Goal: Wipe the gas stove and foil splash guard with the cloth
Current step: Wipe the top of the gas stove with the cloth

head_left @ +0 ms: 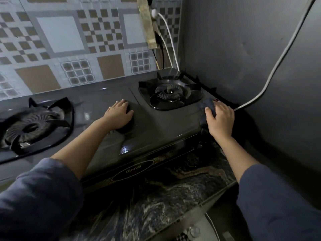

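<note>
Now, right hand (219,117) curled round cloth (205,106), front-to-back along stove's (166,122) right edge; left hand (119,115) open atop.

The picture is dim and gray. The tiled wall (59,35) at 11 o'clock is the brightest part. A small white shine sits on the stove (166,124) top near the middle, and a thin one at 10 o'clock. Dark shadow fills the corner at 3 o'clock. The edges bend, so the cable (278,66) at 2 o'clock curves. The sleeves (34,202) at 7 and 5 o'clock look soft and blurry.
</note>
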Motion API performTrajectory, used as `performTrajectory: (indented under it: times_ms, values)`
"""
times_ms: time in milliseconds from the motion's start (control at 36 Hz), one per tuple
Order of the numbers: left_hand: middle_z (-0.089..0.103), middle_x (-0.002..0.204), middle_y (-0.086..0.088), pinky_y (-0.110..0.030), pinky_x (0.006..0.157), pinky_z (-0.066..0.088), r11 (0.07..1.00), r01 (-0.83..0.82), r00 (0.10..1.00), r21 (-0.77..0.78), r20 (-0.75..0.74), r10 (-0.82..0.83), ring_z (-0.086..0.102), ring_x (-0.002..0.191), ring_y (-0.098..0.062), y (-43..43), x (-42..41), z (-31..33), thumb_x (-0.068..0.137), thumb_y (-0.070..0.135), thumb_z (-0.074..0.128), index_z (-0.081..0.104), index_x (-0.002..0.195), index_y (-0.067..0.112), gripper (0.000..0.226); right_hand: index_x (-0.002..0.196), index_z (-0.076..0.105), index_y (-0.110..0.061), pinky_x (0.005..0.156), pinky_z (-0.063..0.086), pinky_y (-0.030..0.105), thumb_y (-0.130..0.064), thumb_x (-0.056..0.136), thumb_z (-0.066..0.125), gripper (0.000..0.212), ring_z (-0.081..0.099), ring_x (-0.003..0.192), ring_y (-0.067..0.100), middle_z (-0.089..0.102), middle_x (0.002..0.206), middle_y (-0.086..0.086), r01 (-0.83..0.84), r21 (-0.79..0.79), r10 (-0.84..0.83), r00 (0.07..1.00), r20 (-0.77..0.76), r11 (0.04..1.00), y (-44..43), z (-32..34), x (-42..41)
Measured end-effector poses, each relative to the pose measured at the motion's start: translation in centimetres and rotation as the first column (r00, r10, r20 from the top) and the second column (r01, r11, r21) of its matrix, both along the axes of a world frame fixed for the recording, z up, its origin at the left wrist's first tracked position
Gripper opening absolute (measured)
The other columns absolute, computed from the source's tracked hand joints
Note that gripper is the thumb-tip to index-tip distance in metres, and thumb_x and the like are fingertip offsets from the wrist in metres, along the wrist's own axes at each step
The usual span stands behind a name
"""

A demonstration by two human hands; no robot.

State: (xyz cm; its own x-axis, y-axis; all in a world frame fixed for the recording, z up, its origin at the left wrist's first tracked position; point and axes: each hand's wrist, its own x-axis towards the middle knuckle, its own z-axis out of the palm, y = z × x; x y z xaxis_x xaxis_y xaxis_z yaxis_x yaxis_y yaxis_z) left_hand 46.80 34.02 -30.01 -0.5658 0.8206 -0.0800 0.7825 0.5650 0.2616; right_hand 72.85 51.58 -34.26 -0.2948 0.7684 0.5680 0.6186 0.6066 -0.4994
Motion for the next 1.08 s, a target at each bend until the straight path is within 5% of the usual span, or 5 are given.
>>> performTrajectory:
  times_ms: [222, 611, 861, 1083]
  values:
    - [0.016, 0.157, -0.005, -0.035, 0.117, 0.012, 0.988, 0.154, 0.988, -0.028, 0.024, -0.154, 0.017, 0.144, -0.025, -2.8, -0.6, 1.6, 0.097, 0.038, 0.038, 0.022, 0.147, 0.014, 0.057, 0.127, 0.054, -0.008, 0.112, 0.020, 0.043, -0.030, 0.091, 0.048, 0.043, 0.039, 0.133, 0.023, 0.054, 0.135, 0.008, 0.139, -0.106, -0.134, 0.989, 0.055, 0.985, -3.8, -0.2, -1.9]
    - [0.020, 0.156, -0.001, -0.036, 0.117, 0.017, 0.953, 0.269, 0.962, -0.138, -0.017, -0.274, 0.023, 0.142, -0.024, -8.2, -6.4, 2.5, 0.097, 0.039, 0.038, 0.029, 0.144, 0.025, 0.051, 0.122, 0.060, -0.006, 0.104, 0.032, 0.044, -0.045, 0.081, 0.034, 0.063, 0.049, 0.125, 0.025, 0.061, 0.127, 0.009, 0.080, -0.034, -0.070, 0.973, 0.220, 0.996, -15.8, 0.7, -8.8]
    - [0.027, 0.154, -0.005, -0.032, 0.116, 0.017, 0.906, 0.395, 0.907, -0.151, -0.093, -0.411, 0.026, 0.141, -0.022, -10.6, -8.1, 3.1, 0.098, 0.034, 0.038, 0.032, 0.144, 0.019, 0.049, 0.138, 0.042, -0.017, 0.111, 0.022, 0.037, -0.042, 0.092, 0.042, 0.052, 0.032, 0.137, 0.017, 0.040, 0.147, -0.004, 0.028, -0.077, 0.004, 0.920, 0.391, 0.997, -22.0, 1.7, -12.8]
    - [0.048, 0.139, -0.009, -0.042, 0.103, 0.041, 0.927, 0.345, 0.900, -0.149, -0.229, -0.372, 0.045, 0.127, -0.027, -12.0, -6.7, 2.7, 0.096, 0.035, 0.036, 0.049, 0.130, 0.013, 0.043, 0.140, 0.038, -0.019, 0.113, 0.018, 0.037, -0.043, 0.094, 0.038, 0.052, 0.026, 0.139, 0.016, 0.033, 0.150, -0.007, -0.042, -0.117, 0.090, 0.892, 0.443, 0.992, -22.5, 2.1, -12.7]
